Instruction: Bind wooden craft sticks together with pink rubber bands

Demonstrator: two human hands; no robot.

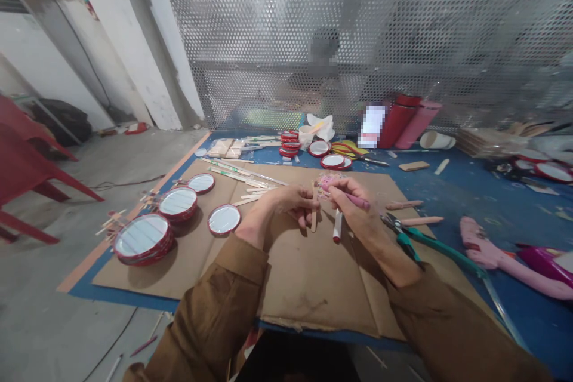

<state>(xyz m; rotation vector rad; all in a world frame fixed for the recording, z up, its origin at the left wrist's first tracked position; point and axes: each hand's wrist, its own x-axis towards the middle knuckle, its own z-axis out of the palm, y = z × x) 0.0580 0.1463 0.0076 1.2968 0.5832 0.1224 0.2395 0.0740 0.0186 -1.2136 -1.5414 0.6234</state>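
Note:
My left hand (290, 202) is closed on a flat wooden stick (314, 215) that hangs downward over the brown cardboard sheet (286, 274). My right hand (351, 206) is closed round a pink pen-like tool (356, 199), its tip against a small pink speckled piece (329, 181) at the top of the stick. A white marker with a red end (337, 227) lies just under my right hand. Both arms wear brown sleeves.
Round red-rimmed mirrors (143, 237) lie at the left, more (332, 160) at the back. Loose wooden sticks (233, 173), green-handled pliers (405, 239), long scissors (465, 265), pink foam shapes (505, 259) and red cylinders (403, 119) sit around. A perforated metal screen stands behind; a red chair (27, 179) is at left.

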